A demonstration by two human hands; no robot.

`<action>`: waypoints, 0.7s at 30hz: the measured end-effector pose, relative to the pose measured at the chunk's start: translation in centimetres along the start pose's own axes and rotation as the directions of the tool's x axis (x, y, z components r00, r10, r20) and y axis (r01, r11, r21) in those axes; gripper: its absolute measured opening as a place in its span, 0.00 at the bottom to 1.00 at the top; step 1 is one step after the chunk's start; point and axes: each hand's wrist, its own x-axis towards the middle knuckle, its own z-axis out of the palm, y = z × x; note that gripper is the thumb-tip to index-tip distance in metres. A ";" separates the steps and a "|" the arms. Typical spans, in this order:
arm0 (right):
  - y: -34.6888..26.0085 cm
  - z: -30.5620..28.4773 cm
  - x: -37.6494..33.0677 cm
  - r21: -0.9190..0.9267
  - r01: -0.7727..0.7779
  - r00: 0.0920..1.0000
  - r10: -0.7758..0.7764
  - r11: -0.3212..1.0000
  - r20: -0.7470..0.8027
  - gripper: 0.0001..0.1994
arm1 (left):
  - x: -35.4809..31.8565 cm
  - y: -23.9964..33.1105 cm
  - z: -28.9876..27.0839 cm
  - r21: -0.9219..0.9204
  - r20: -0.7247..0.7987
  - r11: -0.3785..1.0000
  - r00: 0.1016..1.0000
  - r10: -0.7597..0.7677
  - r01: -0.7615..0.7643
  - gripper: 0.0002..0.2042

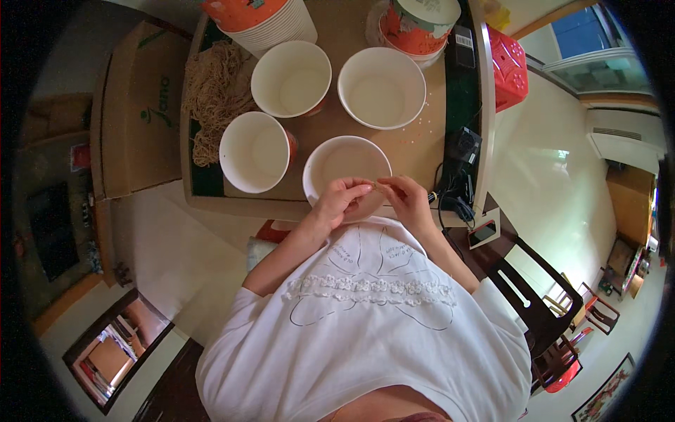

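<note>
My left hand (pixel 342 200) and my right hand (pixel 409 200) meet over the near white paper tub (pixel 336 151) at the table's front edge. Thumbs and forefingers of both hands are pinched close together. Something small and brownish is between them, too tiny to name. The near tub's inside is partly covered by my hands. Three more open white tubs stand beyond it: a left one (pixel 228 156), a back middle one (pixel 263 77) and a back right one (pixel 346 84). A tangled bundle of brown stringy strands (pixel 214 95) lies at the table's left.
A stack of orange-and-white paper tubs (pixel 274 29) leans at the back left, near upturned tubs (pixel 420 32). Black adapters and cables (pixel 464 145) lie along the right edge. A cardboard box (pixel 137 119) stands left, a red stool (pixel 508 70) right, dark chairs (pixel 524 292) lower right.
</note>
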 end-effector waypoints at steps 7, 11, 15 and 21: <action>-0.3 0.0 0.2 0.030 -0.157 0.983 0.154 0.987 0.097 0.05 | -0.7 0.5 1.1 0.104 -0.059 0.989 0.992 0.111 -0.105 0.06; -0.7 0.1 0.2 0.068 -0.177 0.981 0.171 0.982 0.089 0.04 | -0.4 0.3 0.8 0.098 -0.042 0.993 0.996 0.077 -0.072 0.07; -0.8 0.2 0.3 0.091 -0.192 0.977 0.181 0.977 0.113 0.04 | -0.1 0.1 0.5 0.185 -0.040 0.978 0.994 0.106 -0.097 0.07; -0.9 0.0 0.2 -0.052 -0.086 0.989 0.091 0.995 0.114 0.04 | 0.0 -1.2 0.5 0.469 0.089 0.805 0.926 0.366 -0.364 0.06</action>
